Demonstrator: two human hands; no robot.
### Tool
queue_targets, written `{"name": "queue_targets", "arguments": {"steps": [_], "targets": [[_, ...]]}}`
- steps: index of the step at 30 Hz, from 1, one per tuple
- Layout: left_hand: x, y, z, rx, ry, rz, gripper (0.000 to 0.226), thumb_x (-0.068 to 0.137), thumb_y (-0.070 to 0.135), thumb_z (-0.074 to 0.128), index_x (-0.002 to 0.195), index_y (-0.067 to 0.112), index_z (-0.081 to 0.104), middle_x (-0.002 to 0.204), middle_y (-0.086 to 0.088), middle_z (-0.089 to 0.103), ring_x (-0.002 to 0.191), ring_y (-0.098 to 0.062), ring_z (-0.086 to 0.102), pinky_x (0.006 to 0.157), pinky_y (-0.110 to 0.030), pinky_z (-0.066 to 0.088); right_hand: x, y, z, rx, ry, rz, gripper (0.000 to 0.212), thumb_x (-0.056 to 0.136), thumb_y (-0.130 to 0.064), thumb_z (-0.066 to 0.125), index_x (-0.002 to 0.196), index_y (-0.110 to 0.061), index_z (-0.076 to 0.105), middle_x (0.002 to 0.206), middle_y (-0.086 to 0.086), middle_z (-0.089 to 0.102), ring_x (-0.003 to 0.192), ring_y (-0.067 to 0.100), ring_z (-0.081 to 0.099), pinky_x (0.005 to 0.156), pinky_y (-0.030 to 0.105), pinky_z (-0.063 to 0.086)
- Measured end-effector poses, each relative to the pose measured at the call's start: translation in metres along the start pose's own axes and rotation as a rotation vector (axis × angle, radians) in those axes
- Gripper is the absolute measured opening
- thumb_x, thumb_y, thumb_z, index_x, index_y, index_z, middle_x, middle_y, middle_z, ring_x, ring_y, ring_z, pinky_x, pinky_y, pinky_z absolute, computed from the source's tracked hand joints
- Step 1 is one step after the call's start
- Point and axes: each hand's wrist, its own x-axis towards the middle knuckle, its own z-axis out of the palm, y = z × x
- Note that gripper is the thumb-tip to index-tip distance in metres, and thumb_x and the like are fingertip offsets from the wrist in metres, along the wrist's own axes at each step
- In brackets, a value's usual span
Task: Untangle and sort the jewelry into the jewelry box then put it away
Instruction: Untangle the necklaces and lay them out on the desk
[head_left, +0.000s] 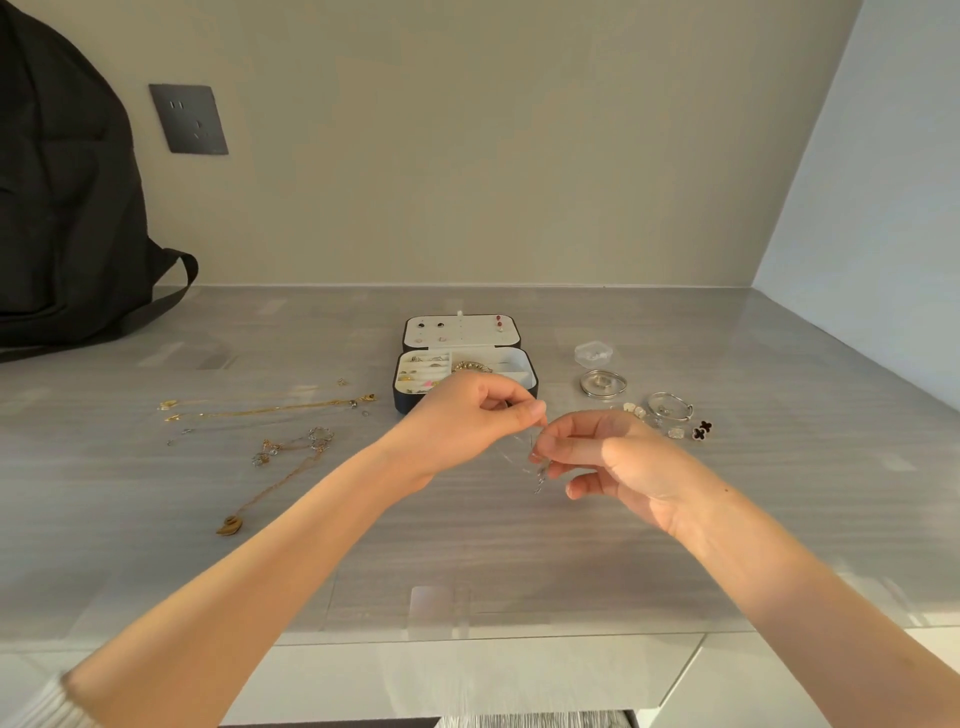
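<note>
While both hands hovered above the worktop (467, 551), the action was all at the fingertips. The left hand (462, 415) and the right hand (623, 457) met just in front of the jewelry box (402, 401), with a thin silver chain (537, 470) hanging between them. The left fingers (535, 413) were curled in tight, thumb and forefinger pinching the chain near its top. The right fingers (561, 444) pinched it too, just below and beside the left ones, the rest curled loosely underneath. From that pinch the chain dropped a short way, a small dangling piece at its low end, clear of the worktop. A faint loop swung out leftward beneath the left hand. How the strands crossed was too fine to tell.

Behind the hands the box lay open, its lid back toward the wall with earrings pinned on the white panel. Its compartments held rings and small pieces, and the left hand covered its front edge. Well off to the left, a gold necklace (270, 410) lay stretched straight, and nearer, a second necklace (280, 478) trailed down to a gold pendant. To the right sat a small clear tub (594, 353), a silver bangle (602, 383), another bangle (670, 405) and black clover earrings (702, 430). A black backpack (62, 208) leaned at far left, beside a dark socket (188, 119).
</note>
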Motion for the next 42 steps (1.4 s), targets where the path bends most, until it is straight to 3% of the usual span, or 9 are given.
{"name": "queue_targets", "arguments": {"steps": [6,12,17,20,24,28,32,36,42], "targets": [[0.003,-0.002,-0.006,0.101,-0.021,0.048,0.017,0.080,0.025,0.071,0.096,0.023,0.068,0.051,0.009,0.025,0.048,-0.006,0.025,0.049,-0.020,0.021,0.000,-0.006,-0.003,0.145,-0.009,-0.011,0.008,0.076,-0.011,0.065,0.069,-0.015,0.066,0.078,0.005,0.068,0.065,0.012,0.058,0.052,0.022,0.045],[0.000,-0.024,-0.011,0.394,0.074,0.085,0.028,0.076,0.006,0.069,0.071,0.029,0.054,0.050,0.009,0.034,0.045,-0.006,0.035,0.051,-0.011,0.026,-0.001,-0.015,-0.008,0.510,0.040,0.008,0.006,0.068,-0.012,0.062,0.070,-0.013,0.057,0.064,0.004,0.058,0.056,0.015,0.048,0.045,0.022,0.040],[-0.009,-0.048,-0.004,0.614,0.131,0.360,0.017,0.075,0.015,0.062,0.067,0.030,0.055,0.055,0.010,0.040,0.061,-0.008,0.041,0.058,-0.019,0.033,0.000,-0.017,-0.011,0.735,0.010,0.030,0.016,0.058,-0.013,0.072,0.067,-0.010,0.059,0.061,0.003,0.057,0.051,0.015,0.049,0.043,0.022,0.043],[-0.013,-0.053,0.000,0.616,0.140,0.394,0.002,0.075,0.027,0.059,0.074,0.027,0.060,0.053,0.011,0.036,0.059,-0.004,0.040,0.061,-0.012,0.030,0.001,-0.016,-0.011,0.611,0.034,0.047,0.011,0.068,-0.016,0.065,0.073,-0.014,0.056,0.061,0.001,0.059,0.053,0.014,0.049,0.044,0.021,0.042],[-0.012,-0.053,0.004,0.459,0.265,0.270,0.008,0.087,0.024,0.060,0.079,0.025,0.062,0.051,0.005,0.039,0.054,-0.010,0.038,0.052,-0.021,0.028,0.002,-0.010,-0.012,0.356,0.079,0.065,0.009,0.080,-0.007,0.059,0.076,-0.014,0.056,0.061,0.003,0.062,0.051,0.013,0.050,0.043,0.021,0.039],[-0.008,-0.050,0.008,0.260,0.257,0.104,0.024,0.092,0.034,0.051,0.077,0.022,0.063,0.057,-0.002,0.049,0.054,-0.008,0.037,0.057,-0.029,0.034,0.001,0.000,-0.010,0.170,0.104,0.145,0.014,0.084,-0.003,0.059,0.075,-0.014,0.059,0.066,0.005,0.067,0.048,0.011,0.054,0.041,0.020,0.042],[-0.005,-0.043,0.008,0.049,0.192,-0.007,0.030,0.094,0.033,0.050,0.072,0.018,0.065,0.057,0.003,0.049,0.052,-0.001,0.042,0.051,-0.012,0.032,0.001,0.006,-0.006,-0.006,0.177,0.123,0.011,0.083,-0.002,0.063,0.080,-0.012,0.060,0.080,0.009,0.067,0.052,0.013,0.059,0.042,0.022,0.044],[0.001,-0.043,0.006,0.104,0.183,-0.028,0.021,0.082,0.033,0.067,0.067,0.018,0.065,0.059,0.002,0.048,0.056,-0.006,0.038,0.055,-0.021,0.031,0.004,0.014,-0.001,-0.460,0.328,-0.099,0.008,0.079,-0.013,0.070,0.079,-0.019,0.065,0.081,-0.005,0.064,0.064,0.014,0.058,0.053,0.029,0.049],[0.009,-0.025,0.002,0.272,0.233,-0.044,0.030,0.067,0.041,0.077,0.057,0.021,0.057,0.041,0.011,0.034,0.045,-0.005,0.033,0.053,-0.025,0.024,0.013,0.017,0.025,-0.608,0.154,-0.143,0.017,0.074,-0.036,0.075,0.078,-0.023,0.065,0.074,-0.012,0.063,0.065,0.002,0.057,0.064,0.024,0.044]]}}
